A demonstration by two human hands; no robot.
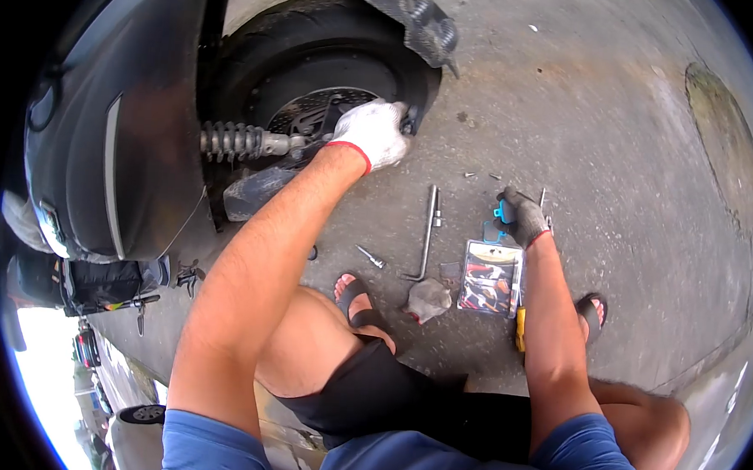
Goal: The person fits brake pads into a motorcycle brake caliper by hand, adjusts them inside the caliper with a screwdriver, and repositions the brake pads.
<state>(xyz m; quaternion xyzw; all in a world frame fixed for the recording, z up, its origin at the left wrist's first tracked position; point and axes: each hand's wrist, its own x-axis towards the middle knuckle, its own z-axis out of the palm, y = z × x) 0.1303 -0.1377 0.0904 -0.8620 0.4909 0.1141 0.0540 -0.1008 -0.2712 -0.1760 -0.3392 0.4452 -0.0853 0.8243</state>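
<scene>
My left hand (369,137), in a white glove with a red cuff, is closed at the brake caliper (409,122) beside the disc of a scooter's wheel (318,57). Its fingertips are hidden on the far side. In a soiled grey glove, my right hand (524,219) pinches a blue-backed brake pad (505,211) low over the ground. Another blue-edged pad (492,233) is just below that hand, at the top of a clear-fronted package (490,279) with a printed tool picture. A slim metal tool (543,196) shows beyond my right fingers.
Between my feet lie a long bent-handled wrench (428,233), a bundled grey cloth (429,302) and a small pointed tool (371,257). Small bolts (495,176) lie farther forward. Beside my right forearm is a yellow object (520,329). A shock absorber (243,141) juts out near my left wrist.
</scene>
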